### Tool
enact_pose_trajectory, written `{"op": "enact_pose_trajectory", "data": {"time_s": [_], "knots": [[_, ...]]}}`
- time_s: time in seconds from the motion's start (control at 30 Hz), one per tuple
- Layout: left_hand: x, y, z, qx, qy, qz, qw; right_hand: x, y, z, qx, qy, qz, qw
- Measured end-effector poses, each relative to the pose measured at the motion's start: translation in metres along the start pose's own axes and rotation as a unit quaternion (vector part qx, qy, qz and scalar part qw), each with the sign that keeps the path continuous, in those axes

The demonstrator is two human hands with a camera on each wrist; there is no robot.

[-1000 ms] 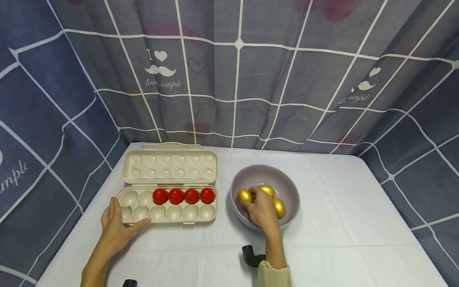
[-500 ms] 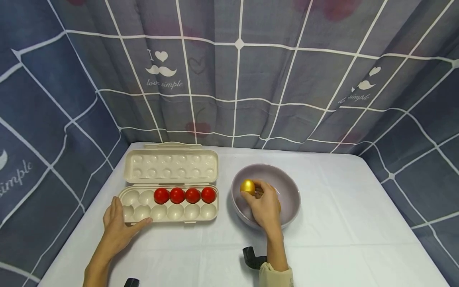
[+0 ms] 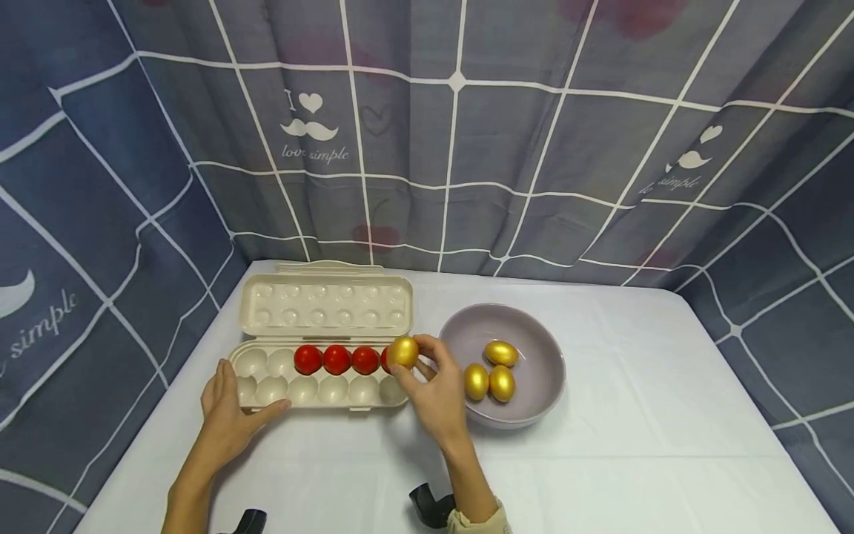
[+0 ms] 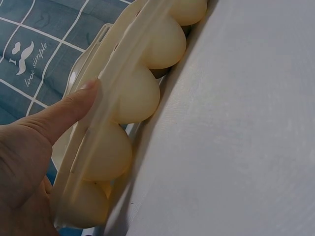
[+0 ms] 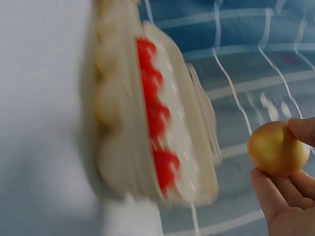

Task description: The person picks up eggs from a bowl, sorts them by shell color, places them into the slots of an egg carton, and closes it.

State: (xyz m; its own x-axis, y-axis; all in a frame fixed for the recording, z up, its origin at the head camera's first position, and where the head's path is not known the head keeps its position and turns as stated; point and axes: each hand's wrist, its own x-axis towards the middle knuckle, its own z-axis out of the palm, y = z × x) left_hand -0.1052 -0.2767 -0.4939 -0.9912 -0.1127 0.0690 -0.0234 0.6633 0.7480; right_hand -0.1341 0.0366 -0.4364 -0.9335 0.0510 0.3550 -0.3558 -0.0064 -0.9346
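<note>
In the head view my right hand pinches a golden egg between thumb and fingers, over the right end of the cream egg carton. The right wrist view shows this egg at the fingertips, apart from the carton. Several red, round, egg-sized pieces sit in the carton's back row; the golden egg partly hides the rightmost. The front row's cups are bare. My left hand rests against the carton's left end, fingers straight, with its thumb pressing the front rim.
Right of the carton stands a mauve bowl with 3 golden eggs in it. The carton's lid lies folded back. White cloth covers the table, and a checked curtain hangs behind. Black mounts show near both wrists.
My right hand has picked a golden egg out of the bowl and carried it left to the carton's right end. My left hand has stayed at the carton.
</note>
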Motion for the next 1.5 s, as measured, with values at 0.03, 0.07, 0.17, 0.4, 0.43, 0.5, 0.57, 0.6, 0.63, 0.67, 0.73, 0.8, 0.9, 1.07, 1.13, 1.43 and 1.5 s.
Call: {"op": "enact_pose_trajectory", "data": {"time_s": [0.03, 0.07, 0.17, 0.4, 0.43, 0.5, 0.57, 0.6, 0.63, 0.67, 0.73, 0.8, 0.9, 1.07, 1.13, 1.43, 1.5], "knots": [[0.000, 0.001, 0.001, -0.001, -0.001, 0.002, 1.0000, -0.003, 0.002, 0.007, 0.009, -0.013, 0.000, 0.9999], [0.000, 0.001, 0.001, -0.001, 0.000, 0.003, 1.0000, -0.006, 0.003, 0.015, 0.013, -0.022, 0.002, 0.9997], [0.000, 0.002, 0.002, -0.001, 0.000, 0.003, 1.0000, -0.014, 0.011, 0.036, 0.018, -0.044, 0.012, 0.9988], [-0.002, 0.002, 0.002, -0.003, -0.013, -0.007, 0.9999, -0.023, 0.032, 0.072, -0.008, -0.051, 0.022, 0.9984], [-0.002, 0.002, 0.002, -0.004, -0.014, -0.007, 0.9999, -0.023, 0.033, 0.076, -0.010, -0.055, 0.018, 0.9983], [-0.002, 0.002, 0.003, -0.007, -0.019, -0.007, 0.9998, -0.022, 0.035, 0.082, -0.019, -0.064, 0.010, 0.9978], [-0.001, 0.002, 0.005, -0.007, -0.023, -0.006, 0.9997, -0.022, 0.036, 0.087, -0.025, -0.075, 0.005, 0.9969], [-0.001, 0.002, 0.005, -0.007, -0.025, -0.004, 0.9997, -0.022, 0.037, 0.090, -0.034, -0.079, 0.002, 0.9963], [-0.001, 0.002, 0.006, -0.006, -0.025, -0.004, 0.9997, -0.021, 0.038, 0.093, -0.046, -0.085, -0.002, 0.9953], [0.000, 0.002, 0.006, -0.005, -0.026, -0.005, 0.9996, -0.021, 0.039, 0.096, -0.064, -0.090, -0.003, 0.9939], [0.000, 0.002, 0.006, -0.004, -0.025, -0.006, 0.9997, -0.020, 0.042, 0.102, -0.104, -0.101, -0.003, 0.9894], [0.000, 0.001, 0.006, -0.002, -0.025, -0.007, 0.9997, -0.020, 0.045, 0.107, -0.156, -0.107, -0.009, 0.9819], [0.000, 0.001, 0.005, -0.001, -0.027, -0.008, 0.9996, -0.020, 0.046, 0.114, -0.225, -0.119, -0.010, 0.9670], [0.000, 0.000, 0.003, 0.010, -0.021, 0.002, 0.9997, -0.018, 0.046, 0.122, -0.300, -0.145, -0.019, 0.9426], [0.000, -0.001, 0.003, 0.015, -0.018, 0.008, 0.9997, -0.018, 0.047, 0.124, -0.317, -0.150, -0.025, 0.9362], [0.000, -0.003, 0.001, 0.022, -0.012, 0.011, 0.9996, -0.018, 0.049, 0.128, -0.356, -0.168, -0.058, 0.9173], [0.000, -0.003, 0.000, 0.023, -0.011, 0.010, 0.9996, -0.018, 0.048, 0.128, -0.361, -0.176, -0.058, 0.9142]]}}
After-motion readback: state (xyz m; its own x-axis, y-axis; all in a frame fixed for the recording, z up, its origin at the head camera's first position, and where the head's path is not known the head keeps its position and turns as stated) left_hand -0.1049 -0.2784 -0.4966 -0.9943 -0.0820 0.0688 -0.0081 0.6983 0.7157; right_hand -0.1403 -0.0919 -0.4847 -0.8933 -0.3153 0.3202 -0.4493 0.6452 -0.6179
